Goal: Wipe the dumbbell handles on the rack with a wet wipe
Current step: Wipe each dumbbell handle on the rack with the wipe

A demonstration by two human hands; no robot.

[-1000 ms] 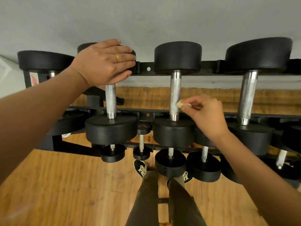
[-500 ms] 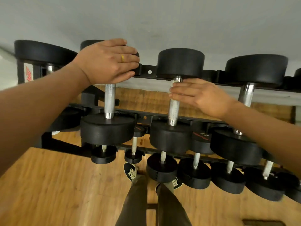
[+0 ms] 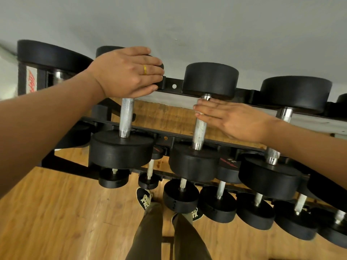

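Head view: handle [image 3: 200, 131] under flat right grip [image 3: 234, 119]

Soft, even, moderately bright light; shadows diffuse. Dull highlights on the steel handles [image 3: 126, 117]; faint sheen on the wooden floor [image 3: 56, 212]. Wide-angle distortion bows the rack rail [image 3: 168, 84] toward the edges; lower-right dumbbells [image 3: 296, 226] slightly blurred.
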